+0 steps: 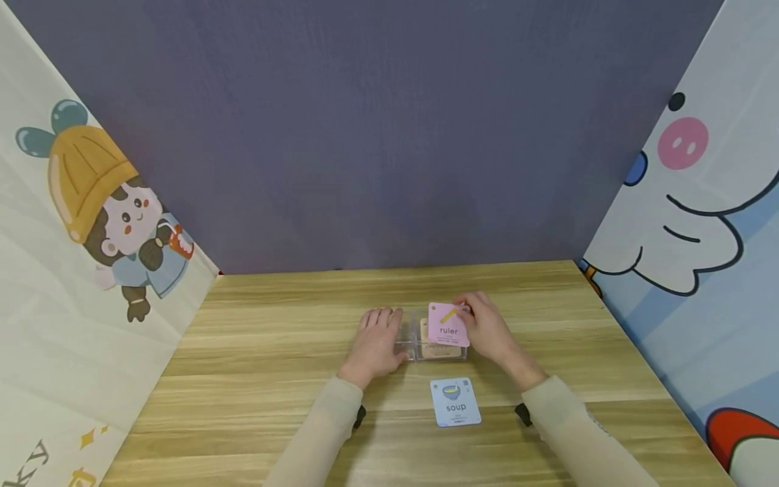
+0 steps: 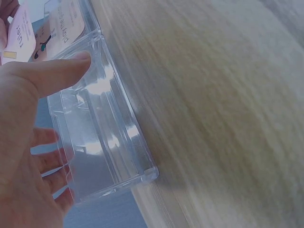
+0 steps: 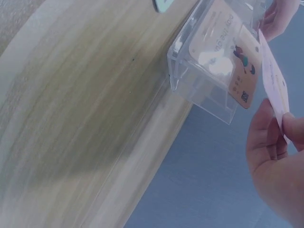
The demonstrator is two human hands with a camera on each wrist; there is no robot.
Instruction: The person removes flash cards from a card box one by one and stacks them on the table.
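Observation:
A clear plastic card case [image 2: 102, 128] lies unfolded on the table. My left hand [image 1: 376, 341] holds its left half, thumb at the near edge and fingers along the far side. In the right half lies an orange card [image 3: 216, 38] with printed words and a small picture. Above that half, my right hand [image 1: 485, 330] pinches a pink card [image 1: 445, 326] marked "ruler" by its right edge, between thumb and fingers. The right wrist view shows this pink card tilted, nearly edge-on. Nearer to me, a light blue "soup" card [image 1: 456, 402] lies face up on the wood.
The wood-grain table [image 1: 268, 358] runs back to a dark grey panel [image 1: 389, 135]. Printed cloth walls stand at both sides, a cartoon child [image 1: 128, 210] on the left one and a white cartoon animal [image 1: 688, 223] on the right.

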